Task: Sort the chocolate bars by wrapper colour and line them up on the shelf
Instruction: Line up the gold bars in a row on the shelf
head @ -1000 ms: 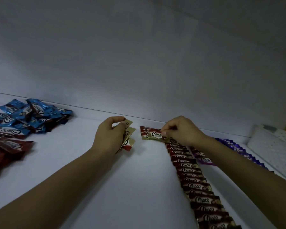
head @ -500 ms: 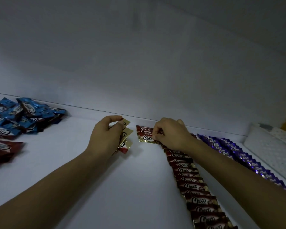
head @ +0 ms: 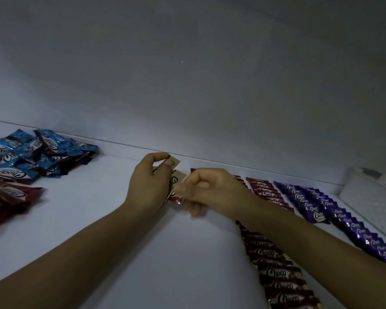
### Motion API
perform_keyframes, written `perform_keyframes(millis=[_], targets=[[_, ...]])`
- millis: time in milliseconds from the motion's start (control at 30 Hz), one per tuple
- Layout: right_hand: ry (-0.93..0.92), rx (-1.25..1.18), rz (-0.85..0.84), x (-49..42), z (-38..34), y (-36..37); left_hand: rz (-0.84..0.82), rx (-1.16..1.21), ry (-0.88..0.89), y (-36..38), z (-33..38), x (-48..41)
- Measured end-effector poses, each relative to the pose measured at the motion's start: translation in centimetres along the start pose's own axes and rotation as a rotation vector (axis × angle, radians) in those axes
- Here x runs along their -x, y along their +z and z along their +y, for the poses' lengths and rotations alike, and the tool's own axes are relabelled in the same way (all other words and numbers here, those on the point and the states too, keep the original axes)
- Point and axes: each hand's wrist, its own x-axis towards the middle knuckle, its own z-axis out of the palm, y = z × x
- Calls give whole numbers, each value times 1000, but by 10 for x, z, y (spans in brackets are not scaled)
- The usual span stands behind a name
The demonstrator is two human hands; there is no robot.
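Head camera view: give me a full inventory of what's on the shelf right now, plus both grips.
shelf: one, white, across the whole view
blue bars: a loose pile, blue, far left by the back wall
loose red bars: several, dark red, left edge, nearer than the blue pile
long red row: many overlapping, dark red, running toward the camera, partly under the right forearm
short red row: several, dark red, right of the long row, at the back
purple rows: two lines, purple, right of the red rows
tray-like object: one, white, far right
held bars: a few, gold and red, centre
left grip: holds the held bars
right grip: fingers curled at the held bars; blurred, hold unclear
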Motion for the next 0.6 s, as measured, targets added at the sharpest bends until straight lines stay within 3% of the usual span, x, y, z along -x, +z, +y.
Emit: perform_keyframes(millis=[167, 367, 600], targets=[[-10, -104, 117, -1, 4, 5, -83, -84, 55, -1, 2, 5], [11, -120, 235, 0, 12, -9, -446, -14, 16, -2, 6, 14], [58, -24, 206, 1, 12, -16, -396, -55, 40, -2, 6, 13]])
